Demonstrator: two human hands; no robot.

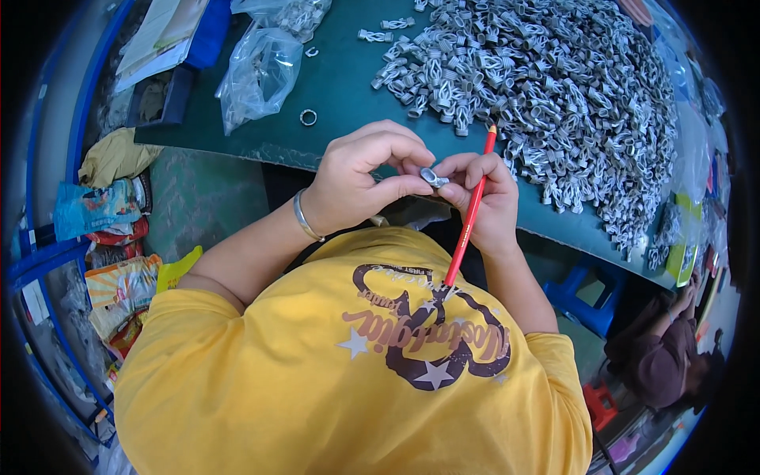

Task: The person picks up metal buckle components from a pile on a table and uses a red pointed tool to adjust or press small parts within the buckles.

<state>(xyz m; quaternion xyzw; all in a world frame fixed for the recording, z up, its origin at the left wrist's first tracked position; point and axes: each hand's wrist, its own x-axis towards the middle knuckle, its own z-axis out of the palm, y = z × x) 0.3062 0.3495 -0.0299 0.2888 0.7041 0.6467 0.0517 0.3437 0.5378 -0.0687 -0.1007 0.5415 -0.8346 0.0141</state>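
My left hand point(360, 176) and my right hand point(492, 202) meet just over the near edge of the green table point(340, 83). A small grey metal fitting with a ring-shaped end point(432, 178) is pinched between the fingertips of both hands. Its ring opening faces up toward me. A red pencil point(470, 218) is also tucked in my right hand, lying across the fingers, with its bare wooden end toward the table and its other end toward my yellow shirt. Part of the fitting is hidden by my fingers.
A large pile of similar grey metal fittings point(546, 87) covers the table's right side. At left lie a loose ring point(308, 117), a clear plastic bag point(261, 75) and a dark box point(165, 99). A blue stool point(582, 297) and another person point(653, 356) are at right.
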